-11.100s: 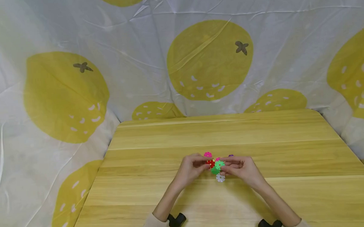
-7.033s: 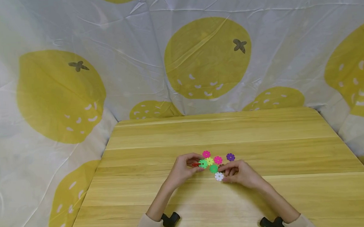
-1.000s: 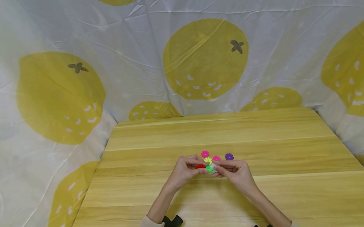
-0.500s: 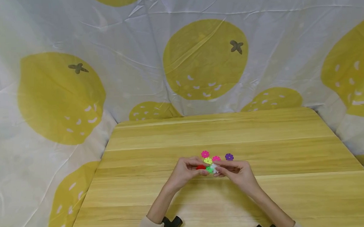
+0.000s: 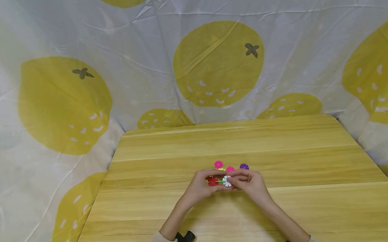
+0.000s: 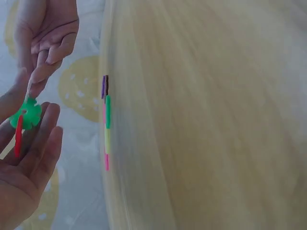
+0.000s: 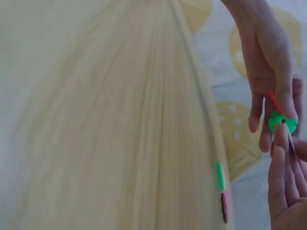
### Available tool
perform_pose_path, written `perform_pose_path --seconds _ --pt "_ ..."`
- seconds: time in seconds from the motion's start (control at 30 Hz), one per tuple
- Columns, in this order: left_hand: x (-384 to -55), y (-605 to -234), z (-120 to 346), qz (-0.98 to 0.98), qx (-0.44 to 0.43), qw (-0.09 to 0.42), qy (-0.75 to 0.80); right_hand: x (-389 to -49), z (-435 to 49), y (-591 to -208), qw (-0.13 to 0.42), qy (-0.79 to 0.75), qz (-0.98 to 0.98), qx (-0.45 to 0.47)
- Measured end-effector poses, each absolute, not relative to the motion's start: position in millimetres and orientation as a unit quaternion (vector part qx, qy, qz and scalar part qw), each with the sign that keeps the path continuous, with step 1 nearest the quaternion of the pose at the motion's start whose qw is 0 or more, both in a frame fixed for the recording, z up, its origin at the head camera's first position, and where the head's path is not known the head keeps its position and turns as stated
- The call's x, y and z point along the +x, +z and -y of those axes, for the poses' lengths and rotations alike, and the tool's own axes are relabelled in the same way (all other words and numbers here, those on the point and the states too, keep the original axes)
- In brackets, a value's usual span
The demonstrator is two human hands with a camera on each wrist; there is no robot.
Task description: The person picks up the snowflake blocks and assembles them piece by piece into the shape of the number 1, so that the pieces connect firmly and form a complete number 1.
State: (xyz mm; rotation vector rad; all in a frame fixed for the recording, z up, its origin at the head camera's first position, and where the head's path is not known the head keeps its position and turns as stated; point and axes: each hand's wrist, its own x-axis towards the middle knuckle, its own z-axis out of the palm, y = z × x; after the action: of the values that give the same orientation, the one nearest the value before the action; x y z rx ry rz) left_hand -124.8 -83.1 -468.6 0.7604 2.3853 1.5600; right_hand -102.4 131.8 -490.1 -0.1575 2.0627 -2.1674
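Note:
In the head view my left hand (image 5: 199, 186) pinches a red interlocking disc (image 5: 212, 181) and a green interlocking disc (image 5: 220, 181) slotted together at an angle. The green one appears edge-on there; the left wrist view shows the broad face of this green disc (image 6: 29, 115), thumb beside it and fingers behind. My right hand (image 5: 250, 180) pinches a white interlocking disc (image 5: 226, 181) between thumb and fingers, its slotted rim right at the green disc's edge. Seen from the right wrist, the white disc (image 7: 291, 143) is a thin edge, partly hidden by fingers.
Behind the hands on the wooden table (image 5: 280, 203) lie pink (image 5: 218, 164), yellow (image 5: 221, 169) and purple discs (image 5: 244, 166), plus a second pink disc (image 5: 230, 169). Another loose green disc (image 6: 108, 111) and a brown disc (image 7: 224, 207) show in the wrist views. A lemon-print cloth (image 5: 140, 66) hangs behind.
Earlier the red and green discs were in separate hands, then joined in the left. The right hand picked up the white disc. Lately the green disc turned edge-on and the white one faces up.

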Motion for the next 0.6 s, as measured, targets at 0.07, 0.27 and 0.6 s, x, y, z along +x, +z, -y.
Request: perform_pose_path --seconds 0.07,0.27,0.6 --pt "-124 -468 81 -0.798 0.255 0.091 0.538 -103 -129 -489 0.077 -0.719 -0.69 -0.034" --pt "-126 -468 82 -0.805 0.243 0.074 0.536 -105 -128 -485 0.089 -0.718 -0.69 -0.02" --pt "-130 -470 99 -0.823 0.197 0.087 0.526 -125 -167 -485 0.033 -0.595 -0.803 -0.014"
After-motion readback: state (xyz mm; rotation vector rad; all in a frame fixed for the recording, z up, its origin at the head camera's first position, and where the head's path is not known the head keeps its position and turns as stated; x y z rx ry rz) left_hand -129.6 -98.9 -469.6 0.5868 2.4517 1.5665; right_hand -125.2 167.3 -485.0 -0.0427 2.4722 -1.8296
